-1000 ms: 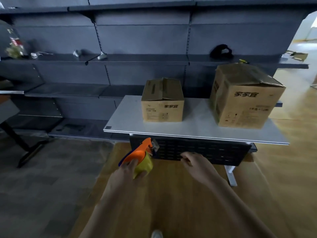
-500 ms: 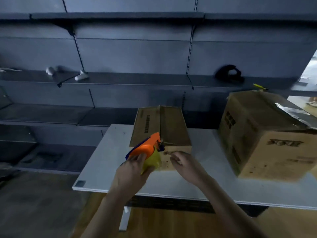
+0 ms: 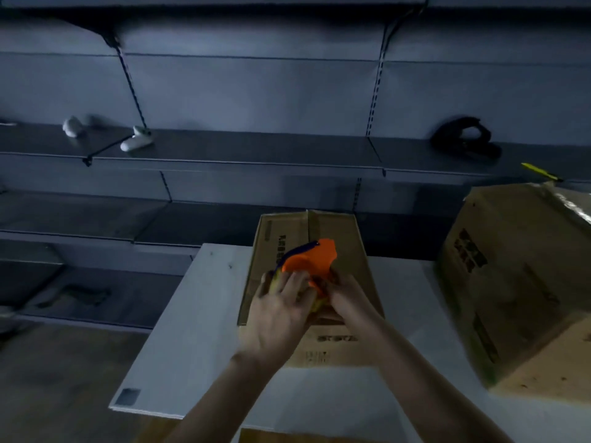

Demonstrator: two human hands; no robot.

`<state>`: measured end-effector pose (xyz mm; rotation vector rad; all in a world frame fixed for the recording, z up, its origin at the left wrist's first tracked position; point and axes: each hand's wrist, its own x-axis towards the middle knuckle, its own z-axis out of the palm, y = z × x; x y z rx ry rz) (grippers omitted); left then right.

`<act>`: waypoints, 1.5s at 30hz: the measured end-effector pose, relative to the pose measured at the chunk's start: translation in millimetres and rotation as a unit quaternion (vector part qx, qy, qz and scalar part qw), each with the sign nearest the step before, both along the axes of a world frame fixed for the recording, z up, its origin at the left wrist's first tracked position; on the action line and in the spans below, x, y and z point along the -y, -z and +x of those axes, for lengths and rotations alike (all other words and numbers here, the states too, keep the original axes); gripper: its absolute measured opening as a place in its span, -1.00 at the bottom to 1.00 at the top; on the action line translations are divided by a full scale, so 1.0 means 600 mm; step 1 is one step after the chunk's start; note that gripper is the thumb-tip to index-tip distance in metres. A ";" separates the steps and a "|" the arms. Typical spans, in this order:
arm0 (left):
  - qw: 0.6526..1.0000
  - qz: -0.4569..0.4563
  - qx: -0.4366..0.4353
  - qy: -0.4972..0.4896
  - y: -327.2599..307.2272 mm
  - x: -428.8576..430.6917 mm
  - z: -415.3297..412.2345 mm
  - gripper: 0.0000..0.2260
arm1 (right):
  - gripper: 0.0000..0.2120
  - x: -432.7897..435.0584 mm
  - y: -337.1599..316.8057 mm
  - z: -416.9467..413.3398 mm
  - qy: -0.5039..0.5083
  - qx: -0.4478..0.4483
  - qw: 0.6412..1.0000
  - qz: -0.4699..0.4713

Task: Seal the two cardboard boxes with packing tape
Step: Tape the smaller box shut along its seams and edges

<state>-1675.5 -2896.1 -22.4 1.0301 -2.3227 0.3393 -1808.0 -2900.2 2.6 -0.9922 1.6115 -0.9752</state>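
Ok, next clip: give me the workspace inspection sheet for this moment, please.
Surface: white table, two boxes on it.
Job's things: small cardboard box, flaps down, centre seam bare at the far end; large cardboard box to its right, a glossy strip on its top; orange tape dispenser over the small box.
Clutter: nothing seen on the table.
Hands: left hand grips the dispenser; right hand at its front end.
Cables: nothing seen.
Surroundings: dark shelving behind, holding two white objects, a black object, a yellow item.

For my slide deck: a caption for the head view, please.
Both hands, left hand and right hand, grip an orange tape dispenser over the smaller brown cardboard box on the white table.
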 end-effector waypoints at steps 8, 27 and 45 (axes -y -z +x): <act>0.883 0.248 -0.397 -0.018 -0.026 0.075 0.007 -0.82 | -0.83 0.059 0.012 -0.054 -0.006 0.006 0.999 -0.031; 0.708 0.516 -0.482 0.018 -0.037 0.097 -0.128 -0.81 | -0.62 0.086 -0.006 -0.155 0.009 -0.043 0.997 -0.062; 0.654 0.577 -0.481 -0.090 -0.066 0.198 -0.074 -0.72 | -0.81 0.075 0.012 -0.218 -0.181 0.176 0.966 -0.054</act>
